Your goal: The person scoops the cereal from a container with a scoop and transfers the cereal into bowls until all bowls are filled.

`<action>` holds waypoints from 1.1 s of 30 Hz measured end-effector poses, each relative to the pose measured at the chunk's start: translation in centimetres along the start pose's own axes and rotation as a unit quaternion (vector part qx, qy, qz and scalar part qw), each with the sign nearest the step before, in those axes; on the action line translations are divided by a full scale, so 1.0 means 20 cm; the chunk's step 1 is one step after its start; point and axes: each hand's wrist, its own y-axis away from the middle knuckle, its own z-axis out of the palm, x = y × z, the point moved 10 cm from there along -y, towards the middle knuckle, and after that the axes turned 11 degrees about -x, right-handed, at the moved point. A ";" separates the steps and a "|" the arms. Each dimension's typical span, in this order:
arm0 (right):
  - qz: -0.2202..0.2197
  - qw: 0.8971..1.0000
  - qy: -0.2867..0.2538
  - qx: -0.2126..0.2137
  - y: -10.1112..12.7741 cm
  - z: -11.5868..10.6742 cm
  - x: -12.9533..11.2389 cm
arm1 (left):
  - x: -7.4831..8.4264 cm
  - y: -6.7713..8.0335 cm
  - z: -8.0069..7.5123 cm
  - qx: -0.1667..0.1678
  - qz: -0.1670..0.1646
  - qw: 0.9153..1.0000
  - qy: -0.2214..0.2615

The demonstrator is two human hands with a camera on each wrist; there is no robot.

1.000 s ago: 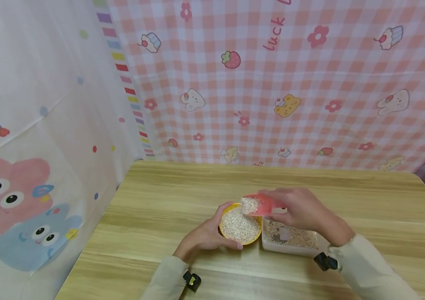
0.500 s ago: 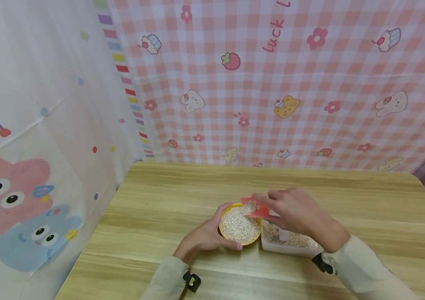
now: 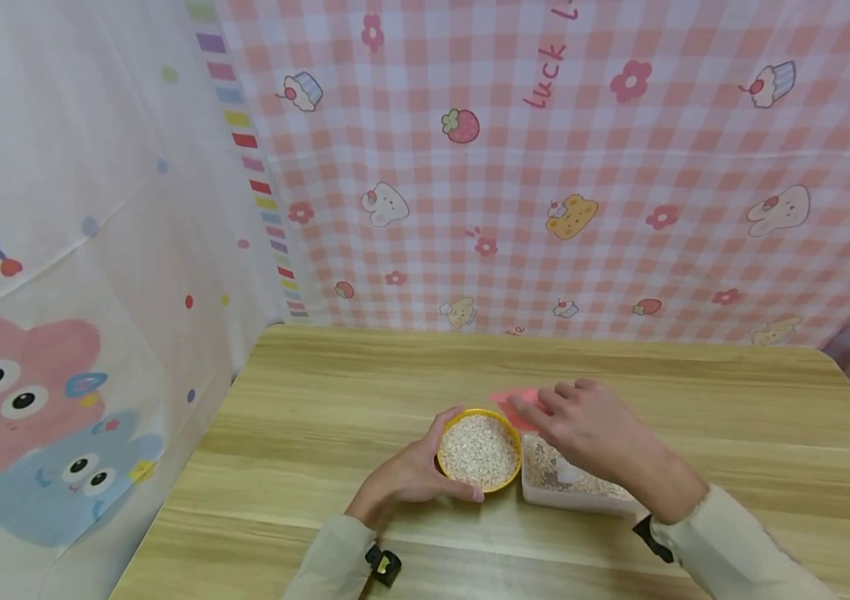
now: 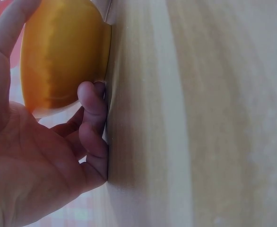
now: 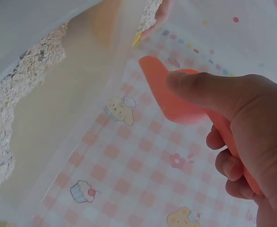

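Note:
A yellow bowl point(image 3: 500, 488) filled with pale oat flakes point(image 3: 478, 450) stands on the table. My left hand point(image 3: 412, 472) grips its left side, index finger at the far rim and thumb at the near one. Seen from the left wrist, the orange-yellow bowl point(image 4: 65, 52) has the other fingers curled low beside its base, against the tabletop. My right hand point(image 3: 592, 431) holds a pink-red scoop point(image 3: 517, 407) tipped at the bowl's far right rim. From the right wrist, the fingers wrap the handle of the scoop point(image 5: 160, 97) and the thumb presses on its head.
A translucent plastic box point(image 3: 571, 501) with more oat flakes sits right beside the bowl, under my right forearm. A small pale piece point(image 3: 567, 471) lies among its flakes. Behind the wood-grain table point(image 3: 365, 358) hangs a pink checked cloth point(image 3: 410, 150).
The scoop held flakes over the bowl, then tipped; now it has drawn back right toward the rim and no flakes show in it. My left hand and the bowl stay put.

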 end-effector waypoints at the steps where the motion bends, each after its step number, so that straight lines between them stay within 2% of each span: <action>1: 0.005 1.000 0.000 -0.001 0.01 0.00 0.01 | 0.00 0.00 0.00 0.001 0.001 1.000 -0.001; 8: 0.029 0.999 -0.019 0.038 0.11 -0.02 0.08 | 0.01 0.00 0.00 0.002 0.008 1.000 -0.002; 11: 0.038 0.998 -0.042 0.038 0.14 -0.01 0.11 | 0.01 0.00 0.00 0.003 0.007 1.000 -0.006; 19: 0.073 0.993 -0.093 -0.012 0.22 0.08 0.15 | 0.01 0.00 0.00 0.001 0.006 1.000 -0.010; 24: 0.100 0.985 -0.130 -0.045 0.27 0.15 0.16 | 0.01 -0.01 0.00 0.002 0.005 1.000 -0.007; 29: 0.112 0.979 -0.164 -0.039 0.32 0.18 0.16 | 0.02 -0.01 0.01 0.000 0.015 1.000 -0.001; 33: 0.125 0.968 -0.205 -0.067 0.34 0.26 0.16 | 0.01 0.00 0.00 0.001 0.009 1.000 -0.002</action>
